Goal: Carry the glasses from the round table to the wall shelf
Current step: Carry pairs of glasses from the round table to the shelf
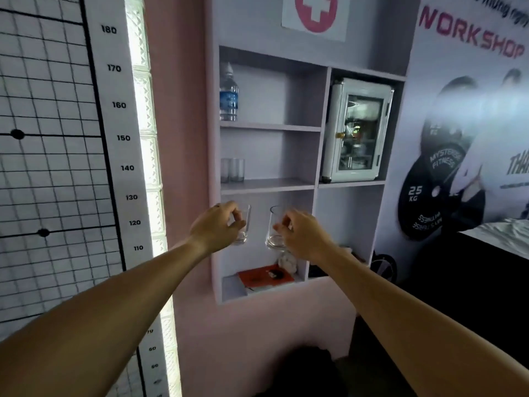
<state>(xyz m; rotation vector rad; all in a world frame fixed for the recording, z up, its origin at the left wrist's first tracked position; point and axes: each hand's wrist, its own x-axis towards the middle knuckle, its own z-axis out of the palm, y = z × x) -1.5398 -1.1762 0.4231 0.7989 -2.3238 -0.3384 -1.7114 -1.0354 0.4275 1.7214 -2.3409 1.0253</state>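
Both arms reach out toward the lilac wall shelf. My left hand grips a clear glass, upright, in front of the lower left compartment. My right hand holds a second clear glass, tilted slightly, just to the right of the first. The two glasses are a small gap apart. Two more clear glasses stand side by side at the left end of the middle shelf board, above my left hand. The round table is out of sight.
A water bottle stands on the top shelf at left. A white glass-door cabinet fills the upper right compartment. An orange book and a pale object lie in the bottom left compartment. A height chart hangs at left, a black table at right.
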